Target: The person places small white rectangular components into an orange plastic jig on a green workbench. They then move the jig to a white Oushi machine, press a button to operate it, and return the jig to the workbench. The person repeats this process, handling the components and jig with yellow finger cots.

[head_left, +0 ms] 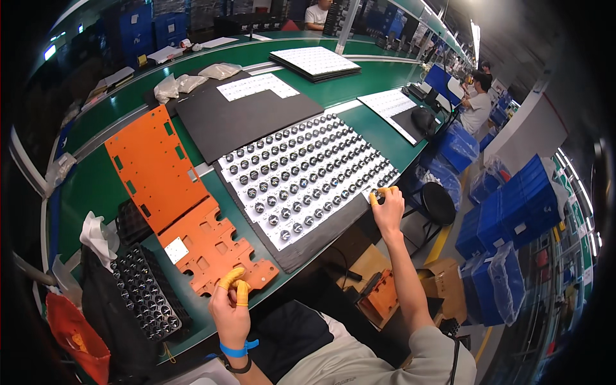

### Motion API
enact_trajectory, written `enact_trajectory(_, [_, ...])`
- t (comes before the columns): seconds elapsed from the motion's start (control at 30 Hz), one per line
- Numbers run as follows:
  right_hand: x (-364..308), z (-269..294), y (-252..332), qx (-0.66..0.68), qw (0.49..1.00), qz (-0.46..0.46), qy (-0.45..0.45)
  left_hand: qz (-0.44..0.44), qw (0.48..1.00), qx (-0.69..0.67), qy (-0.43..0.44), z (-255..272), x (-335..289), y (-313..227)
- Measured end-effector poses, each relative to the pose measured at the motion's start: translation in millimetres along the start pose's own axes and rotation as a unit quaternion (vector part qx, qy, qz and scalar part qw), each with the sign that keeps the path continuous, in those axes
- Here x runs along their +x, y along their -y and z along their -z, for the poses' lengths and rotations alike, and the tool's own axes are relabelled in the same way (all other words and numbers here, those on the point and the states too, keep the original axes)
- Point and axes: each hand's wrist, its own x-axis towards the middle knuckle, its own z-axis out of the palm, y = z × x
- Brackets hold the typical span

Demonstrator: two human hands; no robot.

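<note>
My right hand (389, 213), with yellow finger cots on its fingertips, is at the near right corner of a white sheet (266, 224) lined with rows of small black round parts (303, 183). Its fingers are closed round one of those parts at the corner. My left hand (232, 313), also in yellow finger cots and with a blue wrist strap, is by the near edge of an orange plate with cutouts (218, 240). Its thumb and fingers are curled together; whatever they may hold is hidden. Under the white sheet lies a dark foam board (298, 252).
Left of the orange plate stands a black tray (144, 292) of similar round parts. Behind the sheet lie black boards (212, 128), plastic bags (186, 83) and a stack of white sheets (314, 59). To the right are a stool (438, 204) and blue bins (507, 215).
</note>
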Motion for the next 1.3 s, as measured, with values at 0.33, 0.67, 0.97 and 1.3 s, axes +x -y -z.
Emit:
enact_trajectory(0.33, [8.3, -4.7, -0.9, 0.0, 1.0, -0.027, -0.002, -0.004, 1.0, 0.024, -0.005, -1.7, -0.7, 0.0])
enact_trajectory(0.67, [3.7, 2.3, 28.5, 0.011, 1.0, 0.003, -0.017, -0.009, 0.996, 0.084, -0.019, -2.6, -0.7, -5.0])
enact_trajectory(0.97, [-42.8, 67.3, 258.6, 0.538, 0.779, 0.197, 0.256, -0.134, 0.952, 0.271, -0.046, -8.2, -3.9, -9.4])
enact_trajectory(1.3, [-60.2, 13.2, 431.4, 0.239, 0.848, 0.361, 0.307, -0.141, 0.97, 0.197, -0.012, 1.0, -4.5, -10.7])
